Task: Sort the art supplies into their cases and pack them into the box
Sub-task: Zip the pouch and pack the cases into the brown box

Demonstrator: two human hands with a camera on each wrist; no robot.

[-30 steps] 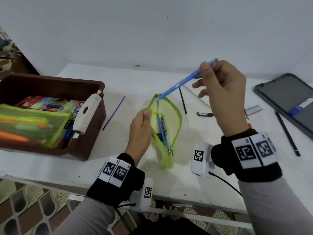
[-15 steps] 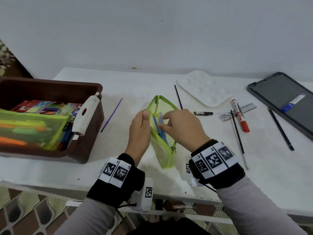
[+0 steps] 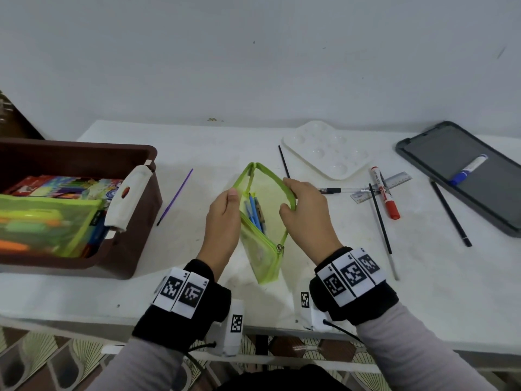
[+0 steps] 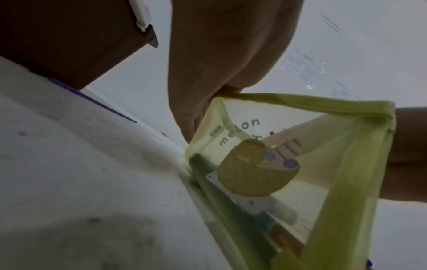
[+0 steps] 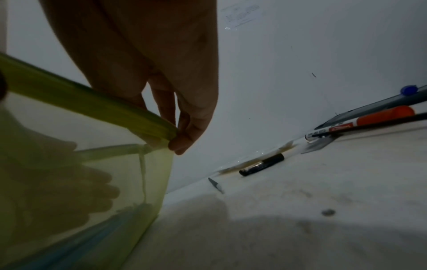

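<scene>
A green mesh zip pouch stands on the white table, its mouth pulled wide. Several blue pens lie inside it. My left hand grips the pouch's left rim and my right hand pinches the right rim. In the left wrist view the pouch shows a "melon" print under my left hand. From the right wrist, fingertips pinch the green rim of the pouch. The brown box at the left holds another green pouch and a colourful pack.
Loose on the table: a purple brush, a black brush, a white palette, a black pen, a ruler, a red marker, two long black pencils and a grey tray with a blue marker.
My right hand brought the blue pen down from above into the pouch, let it go and took hold of the right rim. The pouch mouth now gapes wider.
</scene>
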